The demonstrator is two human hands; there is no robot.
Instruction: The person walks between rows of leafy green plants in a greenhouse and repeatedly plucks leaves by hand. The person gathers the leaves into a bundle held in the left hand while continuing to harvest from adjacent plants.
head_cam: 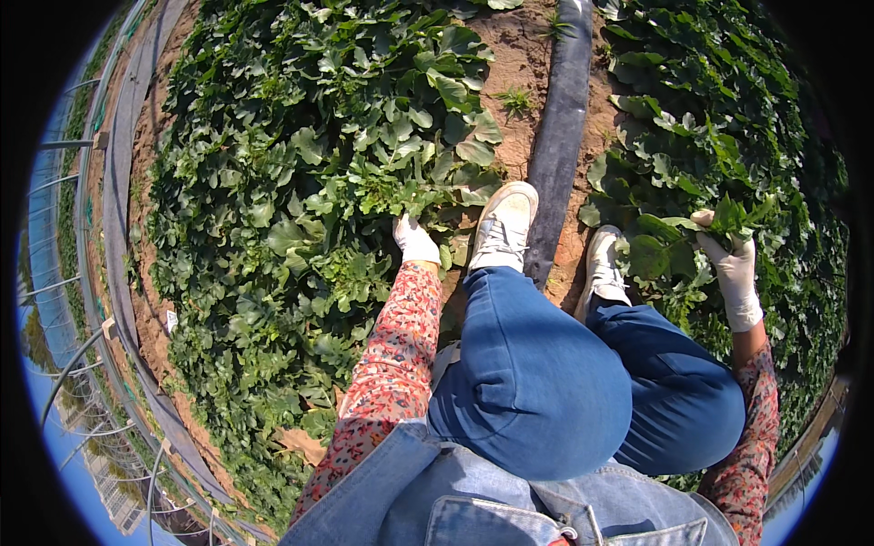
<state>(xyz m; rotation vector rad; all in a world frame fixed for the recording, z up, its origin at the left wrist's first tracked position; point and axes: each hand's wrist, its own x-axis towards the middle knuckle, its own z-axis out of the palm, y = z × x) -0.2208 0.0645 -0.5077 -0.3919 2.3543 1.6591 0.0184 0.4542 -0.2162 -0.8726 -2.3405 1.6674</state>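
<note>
My left hand (416,240), in a white glove, reaches into the leafy green plants (307,170) on the left, at the bed's edge near my shoe. Its fingertips are partly hidden among leaves, so its grip cannot be made out. On the right, my right hand (730,256), gloved in white too, is closed around a small bunch of green leaves (734,217) above the right-hand bed. Both arms wear floral sleeves.
My white shoes (505,222) stand on a soil path with a dark ground-cover strip (563,123) between the two beds. Another such strip (126,170) and curved metal hoops (68,375) lie along the far left. Small weeds (517,102) grow in the path.
</note>
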